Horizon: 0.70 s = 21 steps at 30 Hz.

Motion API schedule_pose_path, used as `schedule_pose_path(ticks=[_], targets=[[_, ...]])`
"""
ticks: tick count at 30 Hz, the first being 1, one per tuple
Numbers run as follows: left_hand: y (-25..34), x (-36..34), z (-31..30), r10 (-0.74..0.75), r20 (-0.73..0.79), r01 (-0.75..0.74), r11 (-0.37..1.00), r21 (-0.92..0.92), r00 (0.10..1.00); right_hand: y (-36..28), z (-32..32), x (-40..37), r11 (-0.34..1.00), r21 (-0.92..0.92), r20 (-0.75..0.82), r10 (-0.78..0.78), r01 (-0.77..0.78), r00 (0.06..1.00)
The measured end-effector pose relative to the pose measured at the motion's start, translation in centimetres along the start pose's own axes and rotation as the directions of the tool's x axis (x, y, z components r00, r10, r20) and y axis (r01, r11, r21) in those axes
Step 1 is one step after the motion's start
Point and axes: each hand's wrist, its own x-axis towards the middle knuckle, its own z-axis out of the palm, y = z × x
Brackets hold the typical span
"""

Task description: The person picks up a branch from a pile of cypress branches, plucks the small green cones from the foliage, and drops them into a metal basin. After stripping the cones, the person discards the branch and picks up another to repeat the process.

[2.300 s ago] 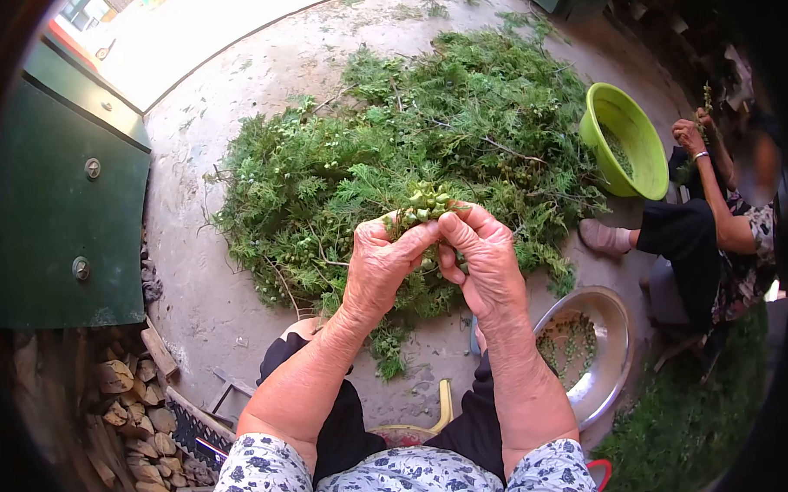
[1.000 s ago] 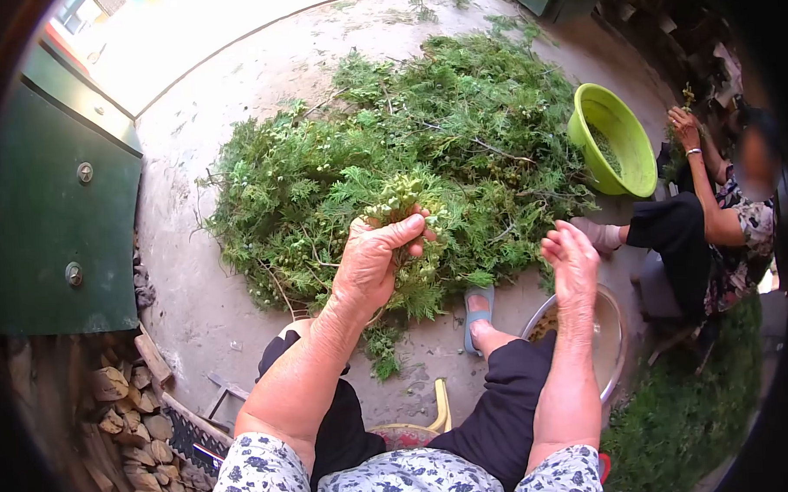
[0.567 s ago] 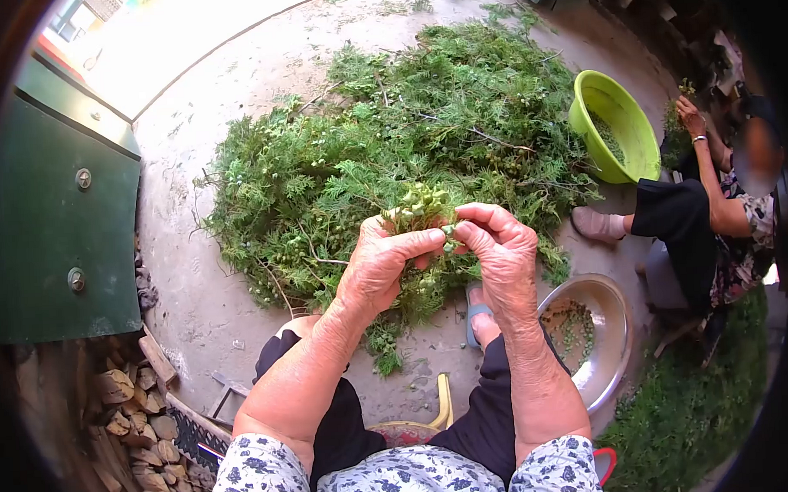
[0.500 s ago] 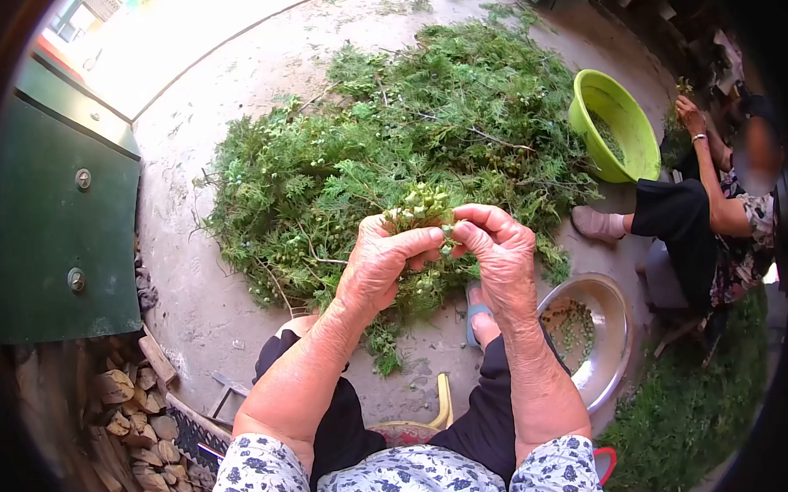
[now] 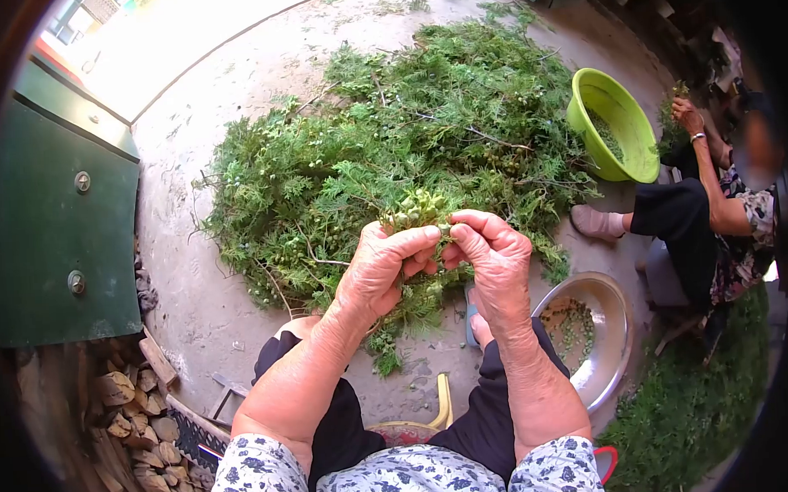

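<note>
My left hand point(image 5: 379, 268) grips a green sprig point(image 5: 416, 209) carrying a cluster of small pale green cones, held up over my lap. My right hand point(image 5: 492, 262) touches it from the right, thumb and forefinger pinched on the cones at the sprig's top. Below and to the right of my right hand a steel bowl point(image 5: 616, 355) on the ground holds a thin layer of picked green cones. A big heap of the same green branches point(image 5: 408, 150) lies on the concrete beyond my hands.
Another person point(image 5: 714, 209) sits at the right, picking at a sprig beside a lime-green plastic basin point(image 5: 617, 121). A green metal door point(image 5: 54, 206) stands at the left, stacked firewood point(image 5: 126, 411) below it. More cut greenery point(image 5: 687, 427) lies at the lower right.
A second ago my right hand was open over the steel bowl; it has come back up to the sprig and pinches the cones. My left hand held the sprig throughout.
</note>
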Motion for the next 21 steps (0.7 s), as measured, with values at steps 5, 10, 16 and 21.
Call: schedule_pose_path(ticks=[5,10,16,21], targets=[[0.3,-0.1,0.1,0.027,0.059,-0.03,0.999,0.04,0.998,0.2,-0.6,0.2,0.946,0.278,0.085,0.151,-0.169,0.985],[-0.1,0.2,-0.3,0.026,0.023,-0.025,1.0,-0.012,0.999,-0.1,-1.5,1.0,0.771,0.586,0.148,0.202,-0.25,0.968],[0.3,0.0,0.3,0.103,-0.035,-0.1,0.992,0.072,0.994,-2.0,-1.0,0.4,0.978,0.159,0.123,0.116,-0.135,0.986],[-0.1,0.0,0.4,0.083,-0.033,-0.081,0.994,0.069,0.996,-0.7,0.4,0.0,0.973,-0.231,0.044,-0.015,0.025,0.999]])
